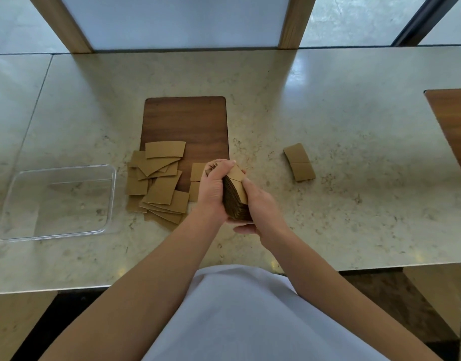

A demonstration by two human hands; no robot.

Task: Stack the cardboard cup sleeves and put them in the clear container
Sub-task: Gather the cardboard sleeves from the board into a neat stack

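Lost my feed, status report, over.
Left hand and right hand clamp sleeve stack. Clear container empty. Loose sleeves left. Path clear.

I see a pale marble-look counter [328,113] with seams on its left part. Dark wooden board [185,121] lies flat at centre, rounded corners. A second wooden board [453,121] is cut off by the right edge. Behind: two light wood posts [60,22] framing a frosted panel [172,19].

No readable text, label, brand or number shows anywhere.
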